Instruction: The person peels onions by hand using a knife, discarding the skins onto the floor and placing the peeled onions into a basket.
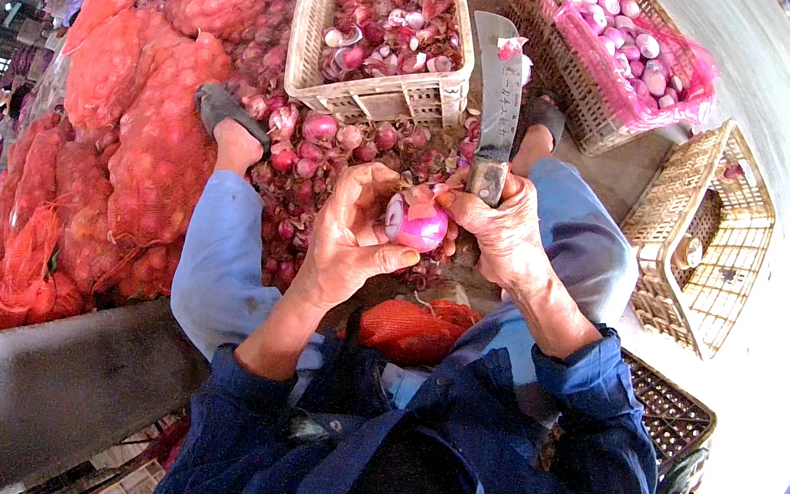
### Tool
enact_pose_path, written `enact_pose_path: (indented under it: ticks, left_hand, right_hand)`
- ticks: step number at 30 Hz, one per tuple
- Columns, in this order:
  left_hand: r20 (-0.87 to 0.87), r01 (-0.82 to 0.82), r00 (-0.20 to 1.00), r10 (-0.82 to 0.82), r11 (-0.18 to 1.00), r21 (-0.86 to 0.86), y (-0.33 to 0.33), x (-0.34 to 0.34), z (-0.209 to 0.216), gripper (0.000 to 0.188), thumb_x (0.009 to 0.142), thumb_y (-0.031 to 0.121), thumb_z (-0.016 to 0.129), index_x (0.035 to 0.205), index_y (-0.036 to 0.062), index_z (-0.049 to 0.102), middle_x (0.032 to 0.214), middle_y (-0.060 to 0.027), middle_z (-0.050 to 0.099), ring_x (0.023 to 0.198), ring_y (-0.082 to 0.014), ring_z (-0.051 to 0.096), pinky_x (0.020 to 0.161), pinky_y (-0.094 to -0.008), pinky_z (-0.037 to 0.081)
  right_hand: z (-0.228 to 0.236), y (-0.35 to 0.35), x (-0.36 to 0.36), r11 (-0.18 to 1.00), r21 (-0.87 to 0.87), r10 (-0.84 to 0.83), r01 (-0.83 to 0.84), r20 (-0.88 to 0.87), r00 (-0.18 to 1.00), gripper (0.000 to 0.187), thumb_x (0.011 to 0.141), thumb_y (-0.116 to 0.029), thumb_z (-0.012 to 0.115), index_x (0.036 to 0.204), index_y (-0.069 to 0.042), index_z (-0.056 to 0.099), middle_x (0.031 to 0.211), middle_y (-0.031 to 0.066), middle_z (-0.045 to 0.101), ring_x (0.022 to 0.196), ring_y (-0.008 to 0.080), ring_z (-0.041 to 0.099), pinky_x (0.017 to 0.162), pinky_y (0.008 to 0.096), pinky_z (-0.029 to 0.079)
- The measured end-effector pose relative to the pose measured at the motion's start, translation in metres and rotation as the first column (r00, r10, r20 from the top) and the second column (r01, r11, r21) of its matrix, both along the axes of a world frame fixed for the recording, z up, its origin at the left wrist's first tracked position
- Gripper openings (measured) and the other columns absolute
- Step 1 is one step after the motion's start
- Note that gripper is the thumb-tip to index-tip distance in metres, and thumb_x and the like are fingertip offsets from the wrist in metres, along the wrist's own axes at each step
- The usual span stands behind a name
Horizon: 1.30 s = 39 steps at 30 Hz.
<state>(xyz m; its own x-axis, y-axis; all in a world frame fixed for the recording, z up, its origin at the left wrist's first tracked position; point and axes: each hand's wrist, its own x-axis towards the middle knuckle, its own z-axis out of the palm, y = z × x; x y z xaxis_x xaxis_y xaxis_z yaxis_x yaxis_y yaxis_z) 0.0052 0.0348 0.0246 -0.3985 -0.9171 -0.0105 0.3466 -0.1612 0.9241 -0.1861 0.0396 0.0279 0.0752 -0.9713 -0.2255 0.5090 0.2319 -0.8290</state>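
A partly peeled red onion (423, 230) sits in my left hand (352, 226), its fingers and thumb closed round it. One cut end shows pale toward the left, and loose brown skin clings to its top. My right hand (504, 227) grips the handle of a wide-bladed knife (499, 95), whose blade points up and away from me. A scrap of onion skin sticks near the blade's tip. The fingertips of that same hand touch the onion's skin. Below both hands, many unpeeled red onions (321, 127) lie heaped on the floor between my feet.
Ahead stands a cream crate (374, 97) of onion skins and scraps. At the far right a crate (563, 53), lined with pink mesh, holds peeled onions. Another crate (713, 282) lies tilted at right. Red mesh sacks (161, 153) of onions pile up at left, beside a grey ledge (73, 384).
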Motion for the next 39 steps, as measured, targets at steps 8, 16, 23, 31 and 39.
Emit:
enact_pose_path:
  ticks: [8, 16, 23, 31, 39]
  left_hand:
    - [-0.347, 0.170, 0.932, -0.106, 0.973, 0.158, -0.004, 0.003, -0.002, 0.073, 0.073, 0.001, 0.078, 0.136, 0.0066, 0.041, 0.125, -0.0121, 0.056, 0.114, -0.0288, 0.059, 0.096, -0.0439, 0.053]
    - [-0.457, 0.107, 0.888, 0.054, 0.942, 0.319, -0.007, 0.003, -0.004, 0.065, 0.084, 0.011, 0.074, 0.138, 0.0001, 0.041, 0.132, -0.0135, 0.053, 0.119, -0.0317, 0.057, 0.099, -0.0475, 0.052]
    - [-0.559, 0.178, 0.825, 0.088, 0.897, 0.405, -0.004, 0.007, -0.007, 0.067, 0.082, 0.010, 0.075, 0.139, 0.0003, 0.041, 0.132, -0.0130, 0.055, 0.118, -0.0267, 0.058, 0.102, -0.0486, 0.049]
    - [-0.431, 0.074, 0.899, 0.075, 0.945, 0.319, 0.000, 0.011, -0.013, 0.072, 0.079, 0.010, 0.075, 0.141, -0.0006, 0.039, 0.136, -0.0146, 0.052, 0.125, -0.0275, 0.052, 0.106, -0.0456, 0.045]
    - [-0.512, 0.129, 0.857, 0.060, 0.937, 0.324, -0.003, 0.010, -0.017, 0.076, 0.078, 0.024, 0.079, 0.139, -0.0001, 0.042, 0.136, -0.0123, 0.053, 0.124, -0.0258, 0.053, 0.106, -0.0432, 0.045]
  right_hand:
    - [-0.010, -0.002, -0.002, 0.993, 0.090, -0.087, 0.080, 0.078, 0.993, 0.011, 0.083, -0.009, 0.070, 0.087, 0.001, 0.066, 0.060, 0.0073, 0.062, 0.050, 0.0157, 0.059, 0.047, 0.0306, 0.050]
    - [-0.017, 0.016, -0.016, 0.855, -0.495, -0.406, -0.153, -0.824, 0.395, 0.047, 0.072, -0.011, 0.070, 0.117, -0.003, 0.056, 0.090, 0.0186, 0.064, 0.078, 0.0365, 0.064, 0.069, 0.0413, 0.053]
    - [-0.008, 0.025, -0.005, 0.783, -0.491, -0.444, -0.382, -0.871, 0.210, 0.064, 0.059, -0.007, 0.071, 0.120, 0.000, 0.054, 0.088, 0.0123, 0.058, 0.076, 0.0333, 0.061, 0.067, 0.0420, 0.050]
    - [-0.005, 0.016, -0.004, 0.697, -0.564, -0.550, -0.443, -0.817, 0.175, 0.061, 0.061, -0.011, 0.070, 0.117, 0.006, 0.053, 0.084, 0.0133, 0.059, 0.074, 0.0309, 0.061, 0.065, 0.0410, 0.051]
    - [-0.008, 0.015, 0.000, 0.690, -0.569, -0.520, -0.448, -0.820, 0.240, 0.062, 0.061, -0.012, 0.069, 0.118, 0.006, 0.053, 0.087, 0.0139, 0.059, 0.072, 0.0312, 0.061, 0.065, 0.0411, 0.051]
